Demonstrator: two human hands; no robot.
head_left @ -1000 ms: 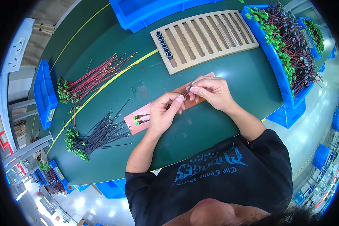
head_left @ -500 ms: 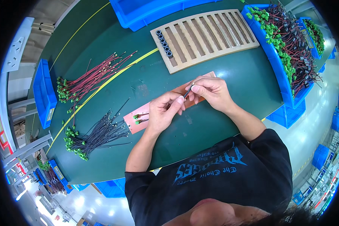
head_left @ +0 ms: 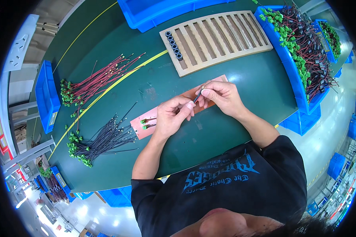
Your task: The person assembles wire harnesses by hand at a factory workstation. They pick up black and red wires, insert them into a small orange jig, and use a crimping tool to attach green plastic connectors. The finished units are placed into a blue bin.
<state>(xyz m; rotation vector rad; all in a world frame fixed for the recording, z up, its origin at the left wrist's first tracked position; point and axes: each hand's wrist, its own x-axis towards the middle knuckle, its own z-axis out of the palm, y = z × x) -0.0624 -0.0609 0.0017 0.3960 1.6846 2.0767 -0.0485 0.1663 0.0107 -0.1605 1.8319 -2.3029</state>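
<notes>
Thin dark wire is pinched between both hands, held just above the pink mat near the middle of the green table. Its upper end shows a small pale metal tip by the right fingertips; detail there is too small to resolve.

Left hand: fingers curled, thumb and forefinger closed on the wire's lower end. Right hand: fingertips closed on the upper end, wrist raised, knuckles toward the slatted wooden tray. Both forearms enter from the lower edge and converge over the mat.

Step in hand, as judged: working on one wire's end, apparently fitting or checking the tip. The next move likely calls for a steady fine pinch and close alignment of the tip, with both hands kept together.

On the mat, left of the left hand: two short pieces with green connectors. Further left: a bundle of black wires with green ends, and a bundle of red wires beyond a yellow line. A row of black rings sits at the tray's left end. The blue bin at right holds tangled wires with green connectors.
</notes>
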